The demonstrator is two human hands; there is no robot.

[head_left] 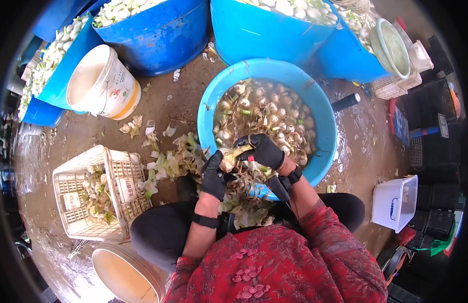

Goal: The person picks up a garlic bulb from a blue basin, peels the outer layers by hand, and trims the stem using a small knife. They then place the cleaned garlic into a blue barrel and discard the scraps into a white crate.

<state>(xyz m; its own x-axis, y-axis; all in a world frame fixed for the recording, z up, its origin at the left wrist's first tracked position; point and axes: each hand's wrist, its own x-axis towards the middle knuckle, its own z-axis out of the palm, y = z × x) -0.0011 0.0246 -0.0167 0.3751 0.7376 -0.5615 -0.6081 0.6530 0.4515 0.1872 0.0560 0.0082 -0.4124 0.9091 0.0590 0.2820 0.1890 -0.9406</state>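
Black gloves cover both hands, and between them sits a pale bulb (228,157), held just above the near rim of a round blue tub (274,69). The bulb is cream with tan, dirty patches, and strips of limp yellow-green leaf hang from it. The left hand (214,175) is closed around its lower side from beneath, thumb up against it. The right hand (263,150) is curled over its top and far side, fingers bent tight on it. Whether the right hand also holds a blade cannot be told.

The tub stands on the wet brown floor in front of the person's knees and is full of murky water and many more bulbs (274,118) of the same kind, brownish and untrimmed. Leaf scraps (179,157) lie heaped on the floor against the tub's left side and in the person's lap. A white slatted crate (77,212) near the floor's left edge holds more scraps. A white bucket (104,83) lies tilted beyond it. Large blue bins (163,35) along the far edge are piled with clean white trimmed bulbs. A small white box (395,202) sits to the right.
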